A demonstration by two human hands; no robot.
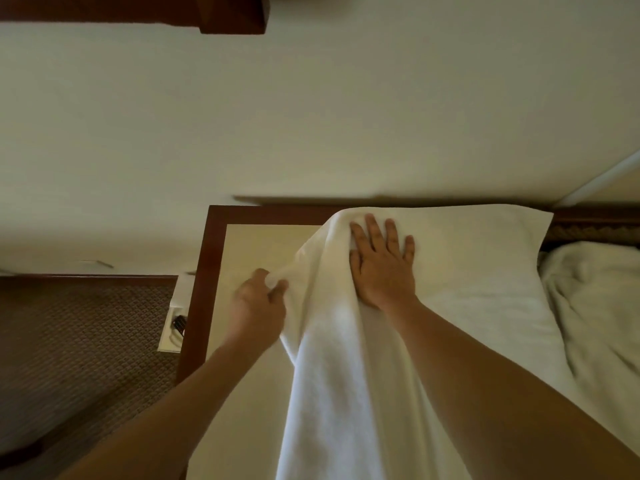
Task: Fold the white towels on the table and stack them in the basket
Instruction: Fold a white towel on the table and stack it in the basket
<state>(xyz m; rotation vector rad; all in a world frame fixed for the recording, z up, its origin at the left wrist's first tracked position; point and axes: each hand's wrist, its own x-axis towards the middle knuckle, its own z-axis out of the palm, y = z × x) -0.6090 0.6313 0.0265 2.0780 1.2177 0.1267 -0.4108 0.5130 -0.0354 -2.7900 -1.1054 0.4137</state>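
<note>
Towel covers most of the worktop in the head view, a white one spread across the pale top inside its dark wooden frame. Its far edge lies along the back of the worktop by the cream wall, and its near part runs down toward the bottom of the picture between the two forearms.

Right hand lies flat on the towel near the far edge, fingers straight and slightly spread, palm pressing the cloth down; that grip is open and holds nothing. Left hand sits at the towel's left border, thumb and fingers curled and pinching a fold of the cloth, which rises in a ridge from that pinch up toward the far edge. To the left of this hand a strip of bare pale top shows.

A second towel lies crumpled at the right end, touching or just beside the spread one; I cannot tell which.

Left of the worktop, patterned brown carpet covers the floor, and a small white box with something dark in it sits against the frame. A dark wooden piece hangs at the top of the picture.
</note>
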